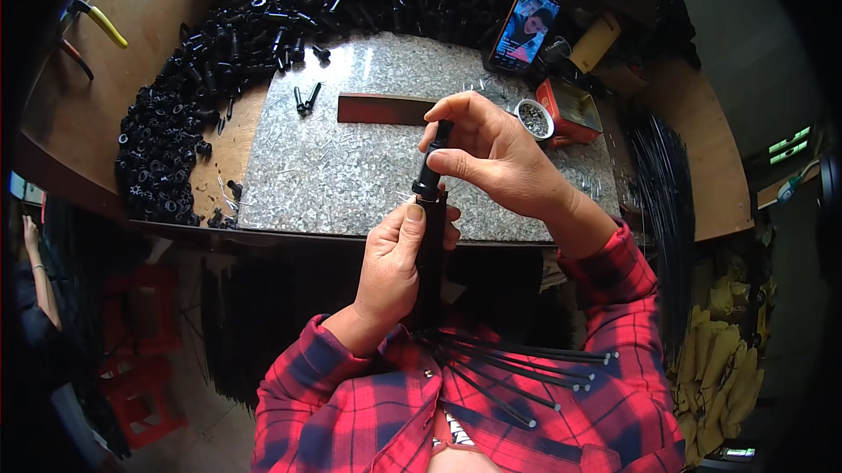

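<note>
Light falls brightest on the stone slab (303, 170), where a pale patch of glare washes out the speckle toward its far edge; the source seems to lie above and ahead. The heap of black parts (307, 4) sinks to near-black, broken by small glints, while the phone (524, 30) glows by its own screen. Below the worktop (715, 157) everything turns dim, the red stools (145, 398) murky. The black tube (428, 177) at the centre is fairly sharp. Fisheye distortion bows the worktop's edges, and black vignetting swallows the corners.
</note>
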Available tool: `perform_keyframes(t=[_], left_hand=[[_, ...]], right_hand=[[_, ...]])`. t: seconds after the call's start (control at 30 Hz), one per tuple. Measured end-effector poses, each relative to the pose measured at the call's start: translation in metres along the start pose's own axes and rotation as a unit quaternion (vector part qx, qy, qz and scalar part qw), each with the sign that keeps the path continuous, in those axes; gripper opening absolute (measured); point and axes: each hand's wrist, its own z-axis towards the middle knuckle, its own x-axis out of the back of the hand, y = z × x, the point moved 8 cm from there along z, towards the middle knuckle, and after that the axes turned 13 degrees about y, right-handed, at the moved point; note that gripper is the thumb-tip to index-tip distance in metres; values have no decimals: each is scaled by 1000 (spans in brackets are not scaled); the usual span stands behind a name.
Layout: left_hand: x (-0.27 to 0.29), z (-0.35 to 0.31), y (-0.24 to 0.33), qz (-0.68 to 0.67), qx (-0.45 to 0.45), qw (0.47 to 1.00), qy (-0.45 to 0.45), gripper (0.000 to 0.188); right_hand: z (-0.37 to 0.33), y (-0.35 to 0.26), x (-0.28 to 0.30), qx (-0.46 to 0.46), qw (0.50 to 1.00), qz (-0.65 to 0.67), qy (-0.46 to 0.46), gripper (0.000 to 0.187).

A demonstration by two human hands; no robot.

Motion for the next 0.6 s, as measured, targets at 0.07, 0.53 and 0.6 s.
perform_keyframes(t=[0.07, 0.53, 0.6], left_hand=[[0, 0, 1, 0, -2, 1000, 0, 41], [0, -1, 2, 13, 6, 1000, 18, 39], [1, -1, 3, 18, 4, 1000, 23, 40]], right_hand=[[0, -1, -1, 1, 1000, 1, -2, 33], [-1, 0, 1, -38, 999, -12, -1, 39], [-1, 0, 0, -50, 999, -16, 1, 41]])
